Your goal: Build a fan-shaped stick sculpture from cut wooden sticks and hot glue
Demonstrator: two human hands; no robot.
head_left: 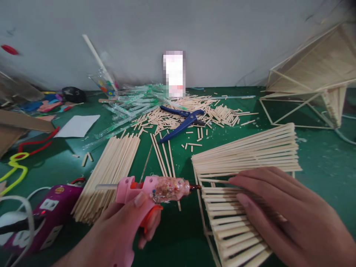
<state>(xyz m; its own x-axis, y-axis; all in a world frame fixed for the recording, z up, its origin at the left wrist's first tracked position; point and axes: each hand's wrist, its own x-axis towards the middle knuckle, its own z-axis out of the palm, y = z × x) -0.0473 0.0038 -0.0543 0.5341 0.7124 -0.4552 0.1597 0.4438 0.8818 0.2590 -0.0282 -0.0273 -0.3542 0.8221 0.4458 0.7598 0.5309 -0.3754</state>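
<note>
Green desk [319, 155] against a grey wall, strewn with cut sticks and blue cutters [182, 120]. Left hand [122, 230], grip closed around a pink glue gun [151, 189], its nozzle pointing at the stick panel [244, 155] at lower right. Right hand [286, 211] lies flat on the panel, fingers spread, grasping nothing. The panel is judged light, stiff yet brittle at its glued joints; best steadied by broad pressure or lifted by its frame edges.

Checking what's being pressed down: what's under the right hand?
The right hand lies flat on a panel of wooden sticks. The sticks beneath the palm are hidden.
</note>
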